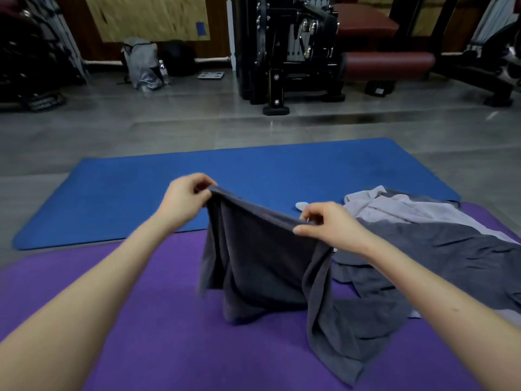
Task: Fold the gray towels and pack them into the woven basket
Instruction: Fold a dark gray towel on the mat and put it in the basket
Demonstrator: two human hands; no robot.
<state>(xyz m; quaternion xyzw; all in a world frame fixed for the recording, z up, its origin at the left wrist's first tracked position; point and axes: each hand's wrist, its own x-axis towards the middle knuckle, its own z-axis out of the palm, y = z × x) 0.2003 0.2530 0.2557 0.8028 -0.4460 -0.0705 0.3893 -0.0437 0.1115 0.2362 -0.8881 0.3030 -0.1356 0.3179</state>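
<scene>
I have one dark towel [262, 255] lifted by its top edge over the purple mat [141, 320]. The left hand [183, 201] pinches one corner between thumb and fingers. The right hand [329, 224] pinches the edge further along, thumb on the near side. The edge runs fairly taut between them, the left end higher. Most of the cloth hangs below in loose vertical folds, and its lower part and a long tail on the right side trail on the mat.

Just right of it, partly touching that tail, is a heap [423, 235] of unfolded towels, spread across the purple mat with its far edge near the blue mat [141, 193] behind.

My reading of progress is that we are at the very start. I see no folded towel anywhere, and the one in hand is only being opened out to find its shape. The basket is not in view, so nothing is packed as far as I can tell. All the folding and all the packing are left.

The count is one towel in hand. The heap shows both light gray and dark gray cloth, so at least two, but the layers overlap too much for a firm number. There are two mats and no basket. A small pale object [301, 206] lies on the blue mat beyond my right hand, and I can't make out what it is.
</scene>
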